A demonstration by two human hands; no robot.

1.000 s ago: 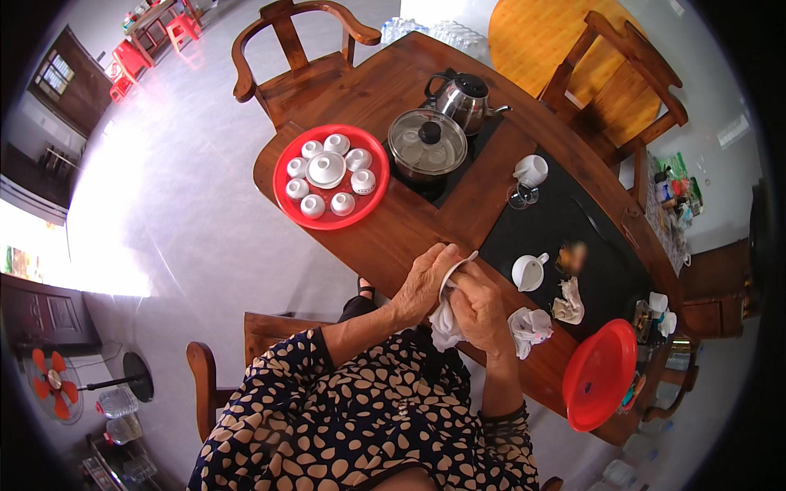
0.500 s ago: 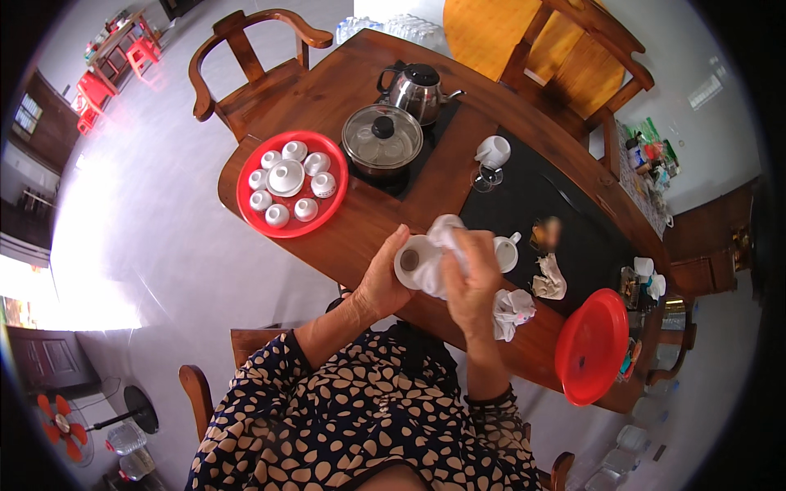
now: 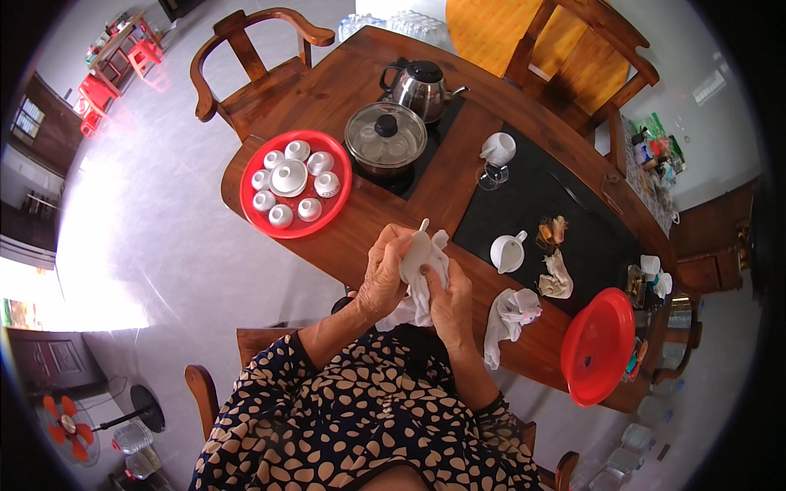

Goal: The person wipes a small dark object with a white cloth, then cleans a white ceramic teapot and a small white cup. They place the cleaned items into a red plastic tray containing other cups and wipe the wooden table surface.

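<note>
My left hand (image 3: 383,274) is closed round a small white tea strainer (image 3: 414,252), with a stubby handle pointing up and a round grey patch at its middle. A white cloth (image 3: 440,250) wraps its right side and hangs below it. My right hand (image 3: 451,303) grips this cloth, thumb pressed against the strainer. Both hands are over the table's near edge. To their right, a white pitcher (image 3: 508,254) stands on the black table inset. A second crumpled white cloth (image 3: 509,315) hangs partly over the table edge.
A red tray (image 3: 338,199) holds upturned white cups and a lidded bowl at left. Behind are a glass-lidded pot (image 3: 385,151) and steel kettle (image 3: 421,94). Farther right are a white cup (image 3: 498,150), clear glass piece (image 3: 492,176), beige cloth (image 3: 556,276) and red basin (image 3: 599,344).
The strainer has been tilted and turned so its handle shows at the top. My right hand has come down, and the cloth now hangs lower.
</note>
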